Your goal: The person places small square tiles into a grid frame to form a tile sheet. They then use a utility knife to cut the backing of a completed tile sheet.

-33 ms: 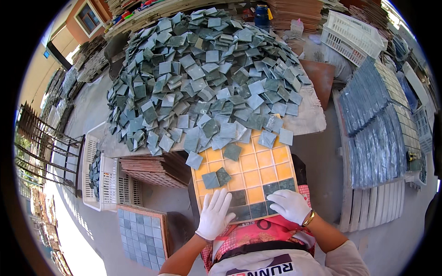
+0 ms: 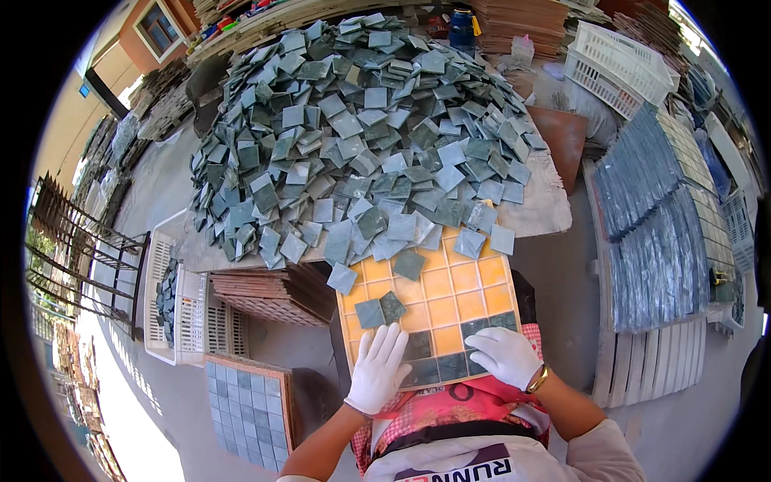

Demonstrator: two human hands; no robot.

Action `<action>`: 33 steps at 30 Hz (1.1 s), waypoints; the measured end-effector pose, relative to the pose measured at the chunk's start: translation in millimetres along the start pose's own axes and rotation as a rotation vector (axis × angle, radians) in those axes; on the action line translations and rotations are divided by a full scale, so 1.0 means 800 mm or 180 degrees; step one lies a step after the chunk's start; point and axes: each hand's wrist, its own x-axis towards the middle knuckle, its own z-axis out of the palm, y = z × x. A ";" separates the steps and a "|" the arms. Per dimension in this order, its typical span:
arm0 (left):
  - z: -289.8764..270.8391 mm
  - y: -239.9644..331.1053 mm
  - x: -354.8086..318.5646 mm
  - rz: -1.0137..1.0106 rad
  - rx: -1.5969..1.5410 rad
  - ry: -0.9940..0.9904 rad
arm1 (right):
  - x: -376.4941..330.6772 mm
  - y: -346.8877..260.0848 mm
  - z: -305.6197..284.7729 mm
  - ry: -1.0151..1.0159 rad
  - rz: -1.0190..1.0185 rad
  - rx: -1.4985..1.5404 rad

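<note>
Pressing gloved hands [image 2: 438, 361] on orange tray [image 2: 458, 289] tiles [image 2: 438, 367].

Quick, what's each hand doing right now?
Left hand: open, flat on the orange tray, holding nothing.
Right hand: open, flat on the tray's tiles.

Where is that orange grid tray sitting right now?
In the head view, the orange grid tray lies low and centre, just below the pile of grey-green tiles, with the left hand and right hand on its near edge.
</note>
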 end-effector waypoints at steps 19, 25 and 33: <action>0.009 0.025 0.011 -0.0234 -0.0268 0.0095 | 0.200 -0.014 0.043 0.0308 0.0390 -0.0990; -0.013 -0.052 0.035 -0.0799 -0.0096 0.0672 | 0.190 0.001 0.036 0.0000 0.0456 -0.0412; -0.024 -0.075 0.038 -0.0463 -0.0371 0.0729 | 0.061 0.005 0.013 -0.0970 0.0118 0.0053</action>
